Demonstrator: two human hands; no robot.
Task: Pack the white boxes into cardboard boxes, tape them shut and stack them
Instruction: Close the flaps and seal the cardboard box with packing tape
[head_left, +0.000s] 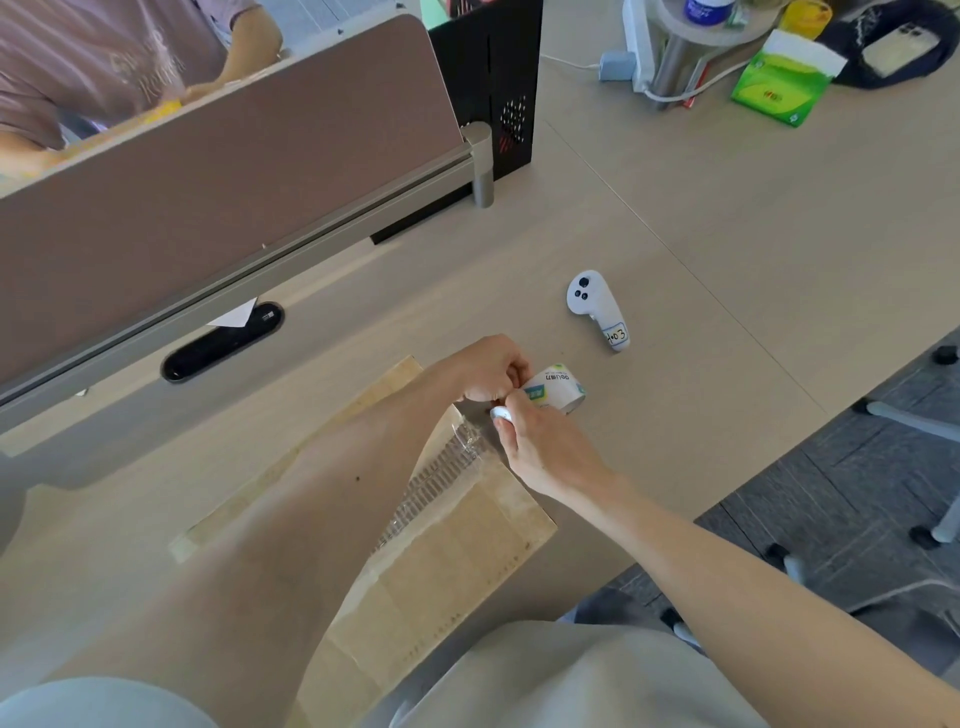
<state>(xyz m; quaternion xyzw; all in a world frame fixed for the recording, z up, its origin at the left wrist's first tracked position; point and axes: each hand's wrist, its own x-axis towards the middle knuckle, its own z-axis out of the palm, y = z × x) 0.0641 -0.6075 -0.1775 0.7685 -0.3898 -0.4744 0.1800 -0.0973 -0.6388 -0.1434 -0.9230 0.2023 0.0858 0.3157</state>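
Closed brown cardboard box (467, 545) on the beige desk (727, 260), with a clear tape strip (441, 478) along its top seam. At its far edge the left hand (493, 369) pinches the white-labelled tape roll (558, 389). The right hand (540, 447) grips a small white tool (501, 414). A white controller (597, 306) lies nearby.

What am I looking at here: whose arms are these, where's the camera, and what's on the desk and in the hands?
No machine here: these are a person's two bare arms, seen from a camera worn on their head and looking down. On the desk lies a closed cardboard box with clear tape along its seam, and a white controller lies beyond it. The left hand holds a tape roll at the box's far edge. The right hand pinches a small white tool by the tape, perhaps a cutter.
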